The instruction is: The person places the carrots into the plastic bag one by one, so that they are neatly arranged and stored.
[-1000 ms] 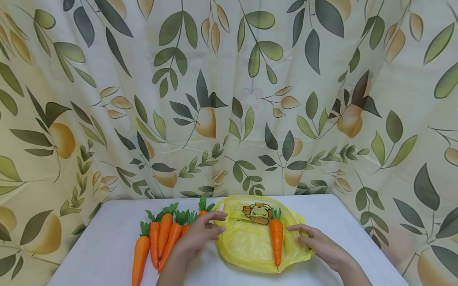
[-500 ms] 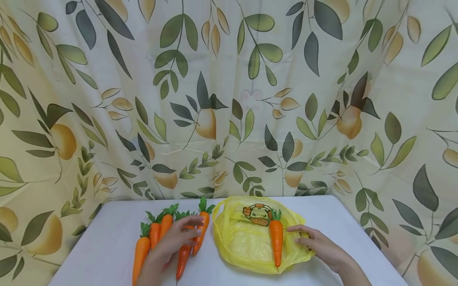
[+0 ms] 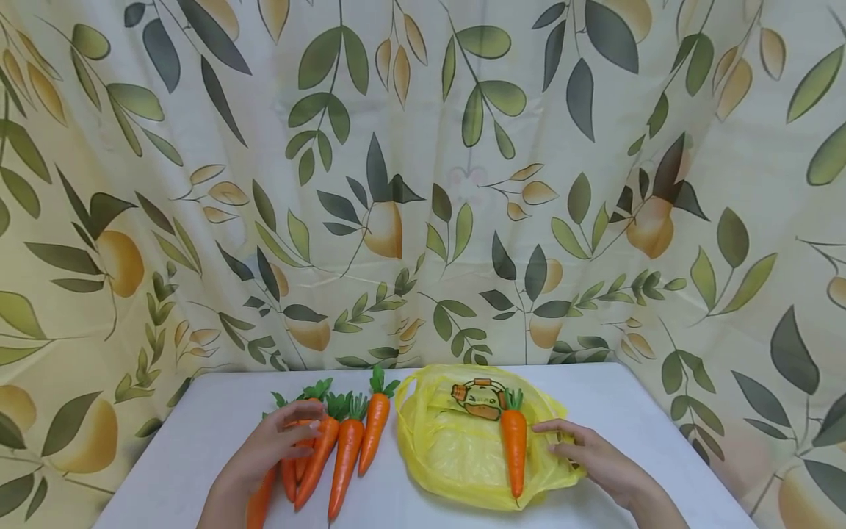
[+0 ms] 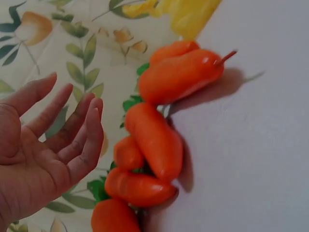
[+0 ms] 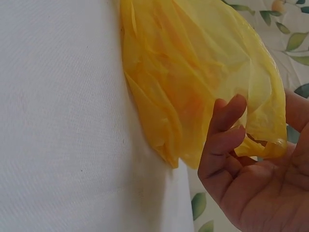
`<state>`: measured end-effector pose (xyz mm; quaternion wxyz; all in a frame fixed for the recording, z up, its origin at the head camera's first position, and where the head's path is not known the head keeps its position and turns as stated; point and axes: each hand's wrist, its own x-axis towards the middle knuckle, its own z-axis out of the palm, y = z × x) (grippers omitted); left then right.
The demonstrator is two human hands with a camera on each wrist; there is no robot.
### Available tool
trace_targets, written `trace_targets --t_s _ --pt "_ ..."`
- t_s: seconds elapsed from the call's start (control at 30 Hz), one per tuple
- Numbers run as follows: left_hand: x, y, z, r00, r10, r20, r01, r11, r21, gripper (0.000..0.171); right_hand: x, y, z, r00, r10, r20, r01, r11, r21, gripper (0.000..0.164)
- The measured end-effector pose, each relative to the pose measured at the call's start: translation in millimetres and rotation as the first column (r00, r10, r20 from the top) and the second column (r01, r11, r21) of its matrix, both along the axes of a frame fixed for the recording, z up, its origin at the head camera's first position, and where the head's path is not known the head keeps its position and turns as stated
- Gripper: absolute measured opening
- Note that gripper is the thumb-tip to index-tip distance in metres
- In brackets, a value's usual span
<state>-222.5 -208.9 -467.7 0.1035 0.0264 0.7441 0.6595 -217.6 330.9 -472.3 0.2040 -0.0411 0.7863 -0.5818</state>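
Note:
My left hand [image 3: 267, 444] hovers over the left end of a row of several orange carrots [image 3: 345, 470] with green tops, partly hiding the leftmost ones. Its fingers are spread and relaxed, with nothing held, as the left wrist view of the hand [image 4: 48, 150] confirms. Right of the row, a yellow plastic bag [image 3: 449, 448] with a cartoon print lies on the table. One carrot [image 3: 514, 448] rests on the bag's right part. At the bag's right edge is my right hand [image 3: 604, 459]; in the right wrist view its curled fingers [image 5: 217, 145] and thumb hold the bag's edge.
A white cloth-covered table [image 3: 211, 411] lies under everything. Behind it hangs a curtain [image 3: 423, 220] printed with leaves and fruit. A separate carrot [image 3: 375, 426] lies between the row and the bag.
My left hand has moved left, away from the bag and across the carrots, uncovering the ones nearest the bag. My right hand and the carrot on the bag have stayed put.

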Motion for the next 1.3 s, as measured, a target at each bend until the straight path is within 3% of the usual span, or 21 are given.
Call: trace_targets --t_s 0.4,0.73,1.03,1.3 --pt "3.8 -45 -6.7 0.994 0.11 0.006 -0.11 0.994 -0.013 0.052 -1.5 2 -0.7 0.999 0.038 -0.02 -0.038 0.999 0.02 0.04" --pt "16.4 -94 -21.6 0.966 0.252 0.051 -0.25 0.968 -0.033 0.044 -4.5 6 -4.1 0.999 0.031 -0.021 -0.03 0.998 0.05 0.039" --pt "20.2 -113 -38.3 0.962 0.259 0.085 -0.259 0.966 -0.014 0.047 -4.8 6 -3.6 0.998 0.057 -0.022 -0.057 0.998 0.019 0.038" --pt "21.2 -124 -46.3 0.971 0.219 0.093 -0.21 0.973 -0.101 0.057 -4.2 7 -3.3 0.998 0.061 -0.009 -0.061 0.998 -0.007 0.038"
